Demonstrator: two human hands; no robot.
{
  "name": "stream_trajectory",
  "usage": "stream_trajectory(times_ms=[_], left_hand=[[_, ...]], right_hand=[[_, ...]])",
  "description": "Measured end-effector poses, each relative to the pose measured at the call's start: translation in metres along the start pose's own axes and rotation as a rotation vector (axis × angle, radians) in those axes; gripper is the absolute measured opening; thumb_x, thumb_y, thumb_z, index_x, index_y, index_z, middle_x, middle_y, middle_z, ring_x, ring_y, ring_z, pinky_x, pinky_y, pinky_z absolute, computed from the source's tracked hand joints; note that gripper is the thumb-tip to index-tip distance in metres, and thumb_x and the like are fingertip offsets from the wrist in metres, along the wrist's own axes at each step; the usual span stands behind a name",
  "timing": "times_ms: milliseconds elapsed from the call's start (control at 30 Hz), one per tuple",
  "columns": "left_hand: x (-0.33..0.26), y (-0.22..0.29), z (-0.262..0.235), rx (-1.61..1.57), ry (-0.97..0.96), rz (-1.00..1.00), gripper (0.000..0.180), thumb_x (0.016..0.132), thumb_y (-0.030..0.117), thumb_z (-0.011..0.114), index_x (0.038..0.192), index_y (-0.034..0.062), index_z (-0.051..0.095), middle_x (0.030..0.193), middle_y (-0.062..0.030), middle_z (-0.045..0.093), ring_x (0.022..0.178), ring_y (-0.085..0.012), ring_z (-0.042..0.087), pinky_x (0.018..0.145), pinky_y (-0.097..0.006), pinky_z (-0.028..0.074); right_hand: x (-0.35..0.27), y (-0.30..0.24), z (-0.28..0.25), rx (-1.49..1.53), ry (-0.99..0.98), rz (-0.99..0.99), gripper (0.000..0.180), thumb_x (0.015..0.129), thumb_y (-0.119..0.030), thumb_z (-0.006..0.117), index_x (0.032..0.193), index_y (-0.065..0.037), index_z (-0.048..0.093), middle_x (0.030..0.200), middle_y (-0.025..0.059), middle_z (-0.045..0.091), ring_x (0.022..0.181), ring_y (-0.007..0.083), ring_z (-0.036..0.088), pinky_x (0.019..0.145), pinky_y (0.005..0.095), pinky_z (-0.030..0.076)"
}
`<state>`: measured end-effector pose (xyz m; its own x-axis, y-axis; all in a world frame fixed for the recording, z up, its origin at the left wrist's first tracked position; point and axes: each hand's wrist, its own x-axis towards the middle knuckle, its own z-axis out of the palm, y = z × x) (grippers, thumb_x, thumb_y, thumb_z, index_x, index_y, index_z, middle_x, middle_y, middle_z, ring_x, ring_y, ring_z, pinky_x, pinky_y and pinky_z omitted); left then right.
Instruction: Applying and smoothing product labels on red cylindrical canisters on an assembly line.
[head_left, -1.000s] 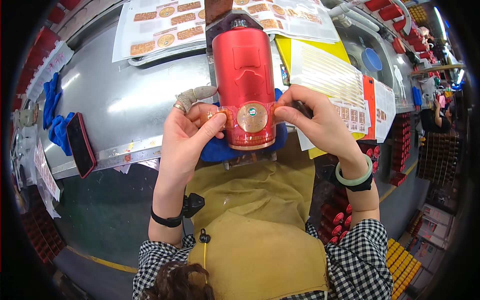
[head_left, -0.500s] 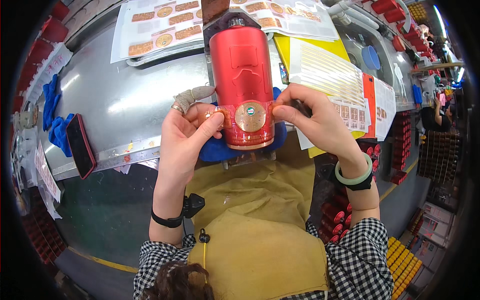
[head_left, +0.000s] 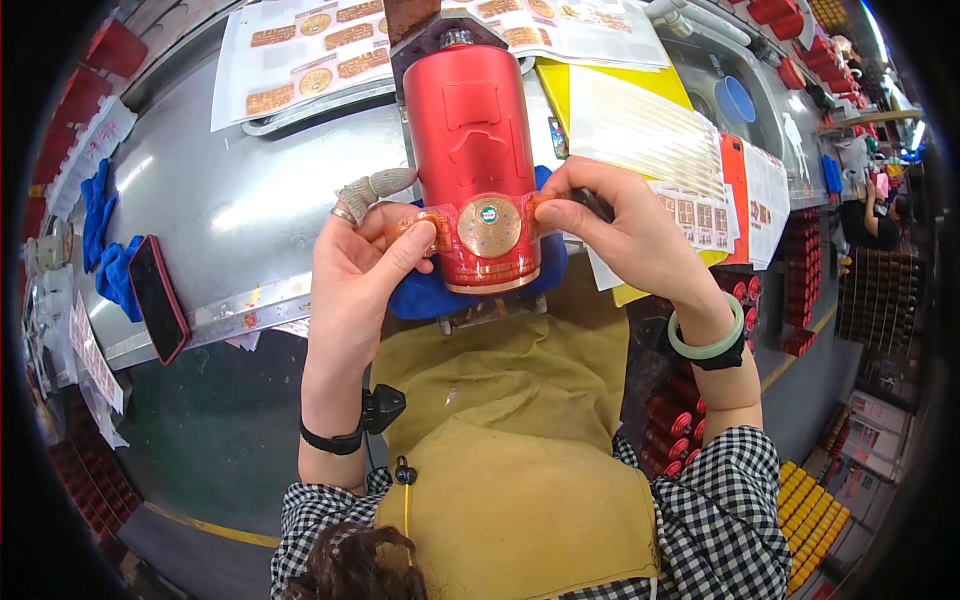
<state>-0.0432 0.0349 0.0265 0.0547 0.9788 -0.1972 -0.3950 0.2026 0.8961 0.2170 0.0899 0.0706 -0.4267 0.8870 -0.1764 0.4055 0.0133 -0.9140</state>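
A large red bottle lies on its side on blue cloth, its neck pointing away from me. Across its near end stretches a clear decal strip with a round gold medallion in the middle. My left hand pinches the strip's left end between thumb and fingers; a grey cloth cot covers its index finger. The strip's right end is pinched by my right hand, close to the bottle's side. I cannot tell how much of the strip touches the bottle.
Sheets of gold decals lie at the back of the metal table. A phone and blue gloves are at the left edge. At right are yellow folders, striped sheets and a blue cup.
The bottle and both hands appear slightly further left and up in the picture, along with the table things. Both ends of the strip are still pinched.
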Motion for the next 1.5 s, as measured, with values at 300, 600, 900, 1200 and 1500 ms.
stream_trajectory(times_ms=[300,600,900,1200,1500], left_hand=[[0.0,0.001,-0.003,0.002,-0.033,-0.012,0.045,0.097,0.004,0.073,0.137,0.0004,0.054,0.108,-0.0077,0.069,0.096,-0.0139,0.067,0.077,-0.028,0.054],[-0.001,0.001,0.003,0.044,-0.005,-0.005,0.049,0.098,0.005,0.072,0.143,0.0013,0.054,0.105,-0.0047,0.067,0.094,-0.0115,0.064,0.077,-0.027,0.05],[-0.004,0.0,0.003,0.044,0.048,0.064,0.053,0.097,0.001,0.071,0.145,0.0,0.051,0.108,-0.0055,0.065,0.099,-0.0134,0.065,0.081,-0.027,0.052],[-0.006,-0.014,0.0,0.44,0.221,0.267,0.046,0.1,-0.002,0.066,0.143,-0.001,0.05,0.121,-0.0091,0.063,0.104,-0.0129,0.062,0.089,-0.029,0.055],[-0.003,-0.023,-0.002,0.5,0.196,0.365,0.044,0.111,0.011,0.051,0.153,0.002,0.044,0.144,-0.0152,0.061,0.122,-0.0156,0.059,0.105,-0.031,0.047]], right_hand=[[-0.001,0.002,0.001,0.001,-0.009,-0.027,0.019,0.1,-0.017,0.071,0.099,0.002,0.071,0.074,0.0029,0.061,0.067,0.0096,0.048,0.061,0.029,0.042],[-0.001,-0.001,-0.002,-0.051,-0.004,-0.004,0.02,0.099,-0.017,0.072,0.099,0.002,0.071,0.074,0.0026,0.06,0.067,0.0098,0.048,0.061,0.0288,0.042],[-0.008,-0.015,-0.003,-0.437,0.25,-0.083,0.034,0.09,-0.023,0.083,0.111,0.0,0.069,0.1,0.0096,0.066,0.076,0.0183,0.057,0.068,0.0322,0.048],[-0.025,-0.02,0.038,-0.608,0.208,-0.316,0.115,0.063,-0.037,0.099,0.154,0.002,0.042,0.138,0.0212,0.055,0.118,0.0384,0.064,0.094,0.0436,0.056],[-0.018,-0.01,0.048,-0.622,0.298,-0.327,0.107,0.062,-0.02,0.096,0.153,0.004,0.045,0.139,0.0225,0.057,0.122,0.0392,0.063,0.097,0.0438,0.055]])
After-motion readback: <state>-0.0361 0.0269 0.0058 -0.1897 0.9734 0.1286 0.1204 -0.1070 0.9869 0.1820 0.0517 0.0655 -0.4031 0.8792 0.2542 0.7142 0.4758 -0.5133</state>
